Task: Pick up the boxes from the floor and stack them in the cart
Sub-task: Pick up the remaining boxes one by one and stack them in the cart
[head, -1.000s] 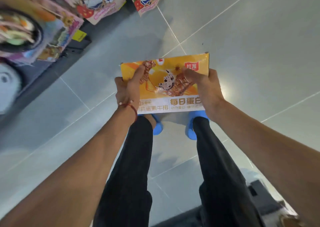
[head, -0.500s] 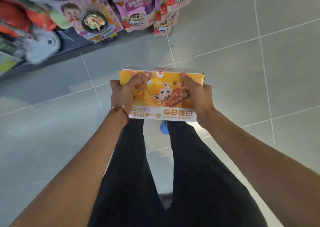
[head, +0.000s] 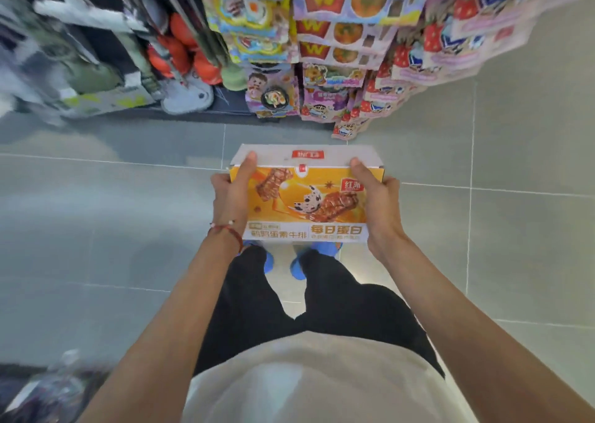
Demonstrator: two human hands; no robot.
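An orange and white snack box [head: 306,197] with a picture of meat strips is held in front of my waist, above my blue shoes. My left hand [head: 230,194] grips its left end, thumb lying over the top edge. My right hand [head: 376,197] grips its right end the same way. The box is level and off the floor. No cart shows in the head view.
A shelf of colourful snack packets [head: 338,68] and plush toys [head: 180,58] stands straight ahead, its base on the grey tiled floor [head: 96,229]. A dark, blurred object [head: 48,390] lies at the lower left corner.
The view has swung toward the shelf, which now fills the top. Both hands keep hold of the box, whose white top face now shows.
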